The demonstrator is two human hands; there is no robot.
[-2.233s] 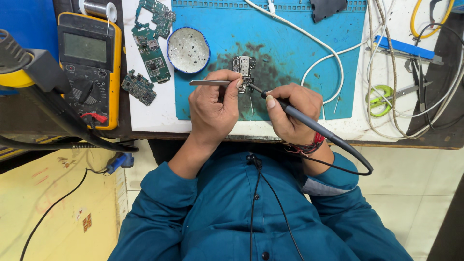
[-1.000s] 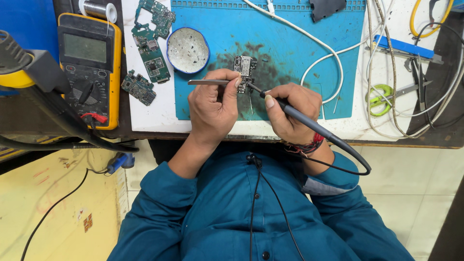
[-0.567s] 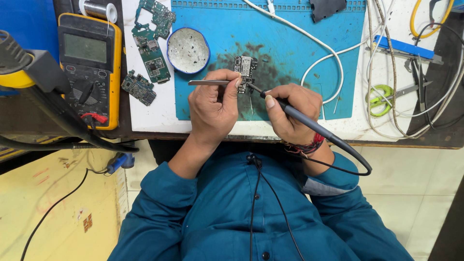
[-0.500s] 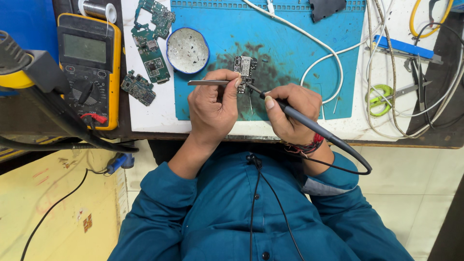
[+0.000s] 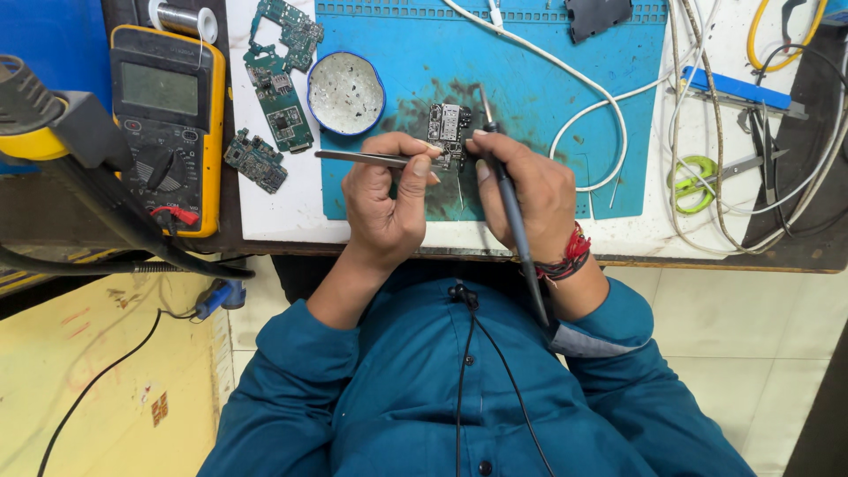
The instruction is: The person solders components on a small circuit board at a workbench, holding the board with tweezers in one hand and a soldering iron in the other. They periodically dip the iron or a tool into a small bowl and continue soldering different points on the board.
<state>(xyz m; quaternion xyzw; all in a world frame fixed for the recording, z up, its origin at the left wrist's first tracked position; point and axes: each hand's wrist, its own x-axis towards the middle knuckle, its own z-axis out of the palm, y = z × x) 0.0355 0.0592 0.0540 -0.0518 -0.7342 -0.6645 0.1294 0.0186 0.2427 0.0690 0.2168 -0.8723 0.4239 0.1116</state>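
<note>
while tweezers grip it, board lies between both hands

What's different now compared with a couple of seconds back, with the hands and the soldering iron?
The right hand has swung the soldering iron up: it lay slanted with its tip at the small board, and now stands steeper, tip lifted just right of the board. The left hand keeps the tweezers at the board. The board, mat, dish and multimeter stayed put.

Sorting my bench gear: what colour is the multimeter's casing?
Yellow around a dark grey face, on the multimeter, seen in the head view.
</note>
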